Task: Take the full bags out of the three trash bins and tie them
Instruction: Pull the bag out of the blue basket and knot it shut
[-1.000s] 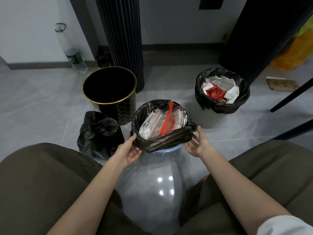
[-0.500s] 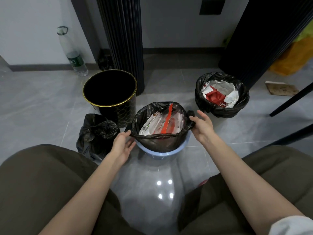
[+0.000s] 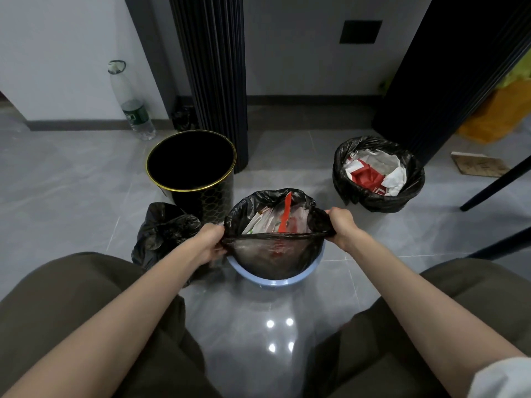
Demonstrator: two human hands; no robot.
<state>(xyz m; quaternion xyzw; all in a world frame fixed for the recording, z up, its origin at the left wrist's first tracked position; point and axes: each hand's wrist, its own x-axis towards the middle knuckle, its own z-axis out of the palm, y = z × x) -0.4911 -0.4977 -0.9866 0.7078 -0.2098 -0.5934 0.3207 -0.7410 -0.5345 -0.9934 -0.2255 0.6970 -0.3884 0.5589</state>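
Observation:
A black trash bag (image 3: pixel 275 254) full of white and red wrappers sits in a light blue bin (image 3: pixel 275 281) on the floor between my knees. My left hand (image 3: pixel 211 239) grips the bag's rim on the left side. My right hand (image 3: pixel 343 225) grips the rim on the right, and the near edge is stretched taut between them, pulled off the bin's rim. A black bin with a gold rim (image 3: pixel 192 170) stands empty at the back left. A tied black bag (image 3: pixel 163 234) lies in front of it. Another lined bin (image 3: pixel 377 175) with red and white trash stands at the right.
A plastic bottle (image 3: pixel 130 103) leans on the wall at the back left. Two dark ribbed columns (image 3: pixel 212 76) rise behind the bins. Black furniture legs (image 3: pixel 494 185) cross the right side, with a piece of cardboard (image 3: pixel 478 165) and an orange bag (image 3: pixel 494 116) behind them.
Both hands went from resting open against the bag's sides to gripping its rim. The near edge has been lifted off the blue bin and stretched between them.

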